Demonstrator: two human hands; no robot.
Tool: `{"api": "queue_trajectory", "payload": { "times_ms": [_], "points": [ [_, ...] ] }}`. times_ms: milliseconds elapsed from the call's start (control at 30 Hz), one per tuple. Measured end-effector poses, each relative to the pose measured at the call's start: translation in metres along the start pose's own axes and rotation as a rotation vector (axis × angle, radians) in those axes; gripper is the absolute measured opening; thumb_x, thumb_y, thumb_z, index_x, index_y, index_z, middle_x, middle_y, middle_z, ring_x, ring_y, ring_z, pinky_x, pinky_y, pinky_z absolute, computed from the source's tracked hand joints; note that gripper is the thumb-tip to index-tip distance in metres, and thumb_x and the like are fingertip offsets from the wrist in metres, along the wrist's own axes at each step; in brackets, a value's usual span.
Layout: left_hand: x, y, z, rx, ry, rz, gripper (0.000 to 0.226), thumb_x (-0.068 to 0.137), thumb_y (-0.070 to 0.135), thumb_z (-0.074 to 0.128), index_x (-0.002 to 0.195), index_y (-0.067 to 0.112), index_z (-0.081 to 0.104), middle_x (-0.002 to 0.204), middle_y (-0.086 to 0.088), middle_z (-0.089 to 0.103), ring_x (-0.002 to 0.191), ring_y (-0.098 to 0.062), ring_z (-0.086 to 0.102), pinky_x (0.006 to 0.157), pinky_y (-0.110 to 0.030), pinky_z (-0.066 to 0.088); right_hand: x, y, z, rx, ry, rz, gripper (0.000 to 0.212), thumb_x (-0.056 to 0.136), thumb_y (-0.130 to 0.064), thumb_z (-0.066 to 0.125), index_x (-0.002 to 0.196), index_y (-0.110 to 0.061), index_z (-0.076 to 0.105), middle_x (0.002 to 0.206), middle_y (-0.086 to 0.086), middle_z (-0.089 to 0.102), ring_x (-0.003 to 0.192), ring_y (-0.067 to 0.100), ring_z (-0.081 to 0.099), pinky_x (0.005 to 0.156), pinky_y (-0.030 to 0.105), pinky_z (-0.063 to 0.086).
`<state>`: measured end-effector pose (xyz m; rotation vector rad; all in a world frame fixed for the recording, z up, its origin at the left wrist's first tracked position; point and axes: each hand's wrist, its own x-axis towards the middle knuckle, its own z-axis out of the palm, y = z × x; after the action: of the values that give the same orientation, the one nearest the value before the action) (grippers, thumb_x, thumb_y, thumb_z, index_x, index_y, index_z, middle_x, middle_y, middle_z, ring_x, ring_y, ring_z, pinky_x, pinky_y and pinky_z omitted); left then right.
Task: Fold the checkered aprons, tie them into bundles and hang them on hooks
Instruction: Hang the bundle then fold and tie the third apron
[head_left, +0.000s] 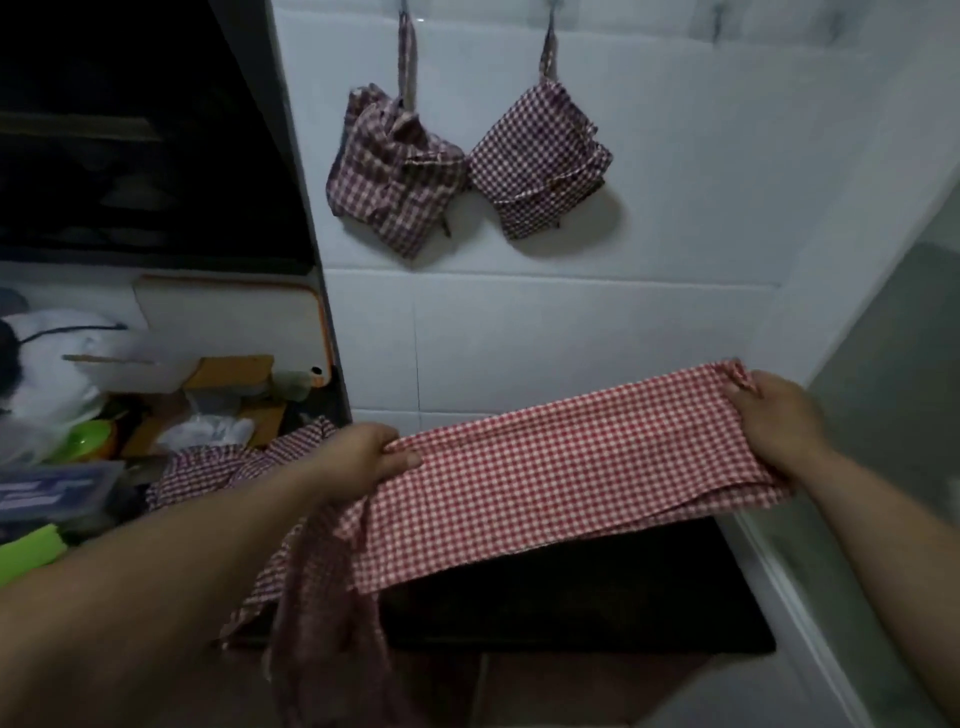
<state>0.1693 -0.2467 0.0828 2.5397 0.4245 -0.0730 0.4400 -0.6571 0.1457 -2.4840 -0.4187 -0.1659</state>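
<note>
A red-and-white checkered apron (561, 467), folded into a long band, is stretched between my two hands above a dark surface. My left hand (363, 454) pinches its left end and my right hand (779, 410) grips its right end. Its straps (322, 613) dangle down under my left wrist. Two bundled checkered aprons hang by their loops from hooks on the white tiled wall: a left bundle (395, 171) and a right bundle (540, 161). Another darker checkered apron (218, 467) lies crumpled to the left, behind my left forearm.
A dark flat surface (597, 597) lies below the held apron. To the left is a cluttered counter with a white cutting board (234, 322), plastic bags, a green bowl (88, 436) and boxes. A dark cabinet opening fills the upper left. A glass panel (893, 389) stands at right.
</note>
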Motion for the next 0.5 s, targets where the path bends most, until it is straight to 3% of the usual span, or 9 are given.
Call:
{"api": "queue_trajectory", "payload": {
  "times_ms": [133,233,300,367,500],
  "points": [
    [0.048,-0.006,-0.036,0.465,-0.082,0.055,0.061,0.088,0.086,0.042,0.089,0.028,0.061,0.081,0.007,0.061,0.074,-0.013,0.059,0.064,-0.034,0.045,0.006,0.064,0.069,-0.012,-0.049,0.077,0.055,0.091,-0.068,0.034,0.081,-0.018,0.056,0.097,0.018,0.073,0.090,0.037,0.068,0.078,0.042,0.053],
    [0.094,-0.019,-0.019,0.733,-0.096,0.078,0.066,0.088,0.089,0.036,0.099,0.028,0.059,0.086,0.006,0.059,0.078,-0.017,0.058,0.067,-0.034,0.041,0.003,0.094,0.116,-0.049,-0.100,0.133,0.047,0.103,-0.058,0.038,0.097,-0.018,0.062,0.106,0.016,0.072,0.094,0.035,0.067,0.082,0.042,0.053],
    [0.122,-0.033,0.016,0.831,-0.040,0.125,0.052,0.095,0.076,0.044,0.116,0.031,0.059,0.107,0.001,0.065,0.098,-0.022,0.063,0.077,-0.035,0.044,0.006,0.116,0.142,-0.088,-0.133,0.141,0.047,0.107,-0.052,0.034,0.104,-0.013,0.062,0.110,0.019,0.070,0.097,0.037,0.065,0.081,0.042,0.049],
    [0.151,-0.047,0.081,0.818,0.020,0.221,0.057,0.095,0.060,0.046,0.141,0.027,0.054,0.136,-0.008,0.060,0.121,-0.031,0.059,0.096,-0.043,0.045,0.016,0.145,0.171,-0.134,-0.201,0.172,0.050,0.109,-0.051,0.030,0.112,-0.012,0.062,0.118,0.018,0.067,0.106,0.038,0.063,0.085,0.042,0.045],
    [0.168,-0.034,0.227,0.598,-0.150,0.344,0.066,0.099,0.060,0.035,0.160,0.033,0.037,0.166,-0.011,0.037,0.150,-0.034,0.040,0.121,-0.058,0.032,0.030,0.192,0.215,-0.174,-0.310,0.190,0.039,0.111,-0.034,0.037,0.119,-0.006,0.062,0.127,0.018,0.063,0.106,0.032,0.060,0.085,0.033,0.037]
  ]
}}
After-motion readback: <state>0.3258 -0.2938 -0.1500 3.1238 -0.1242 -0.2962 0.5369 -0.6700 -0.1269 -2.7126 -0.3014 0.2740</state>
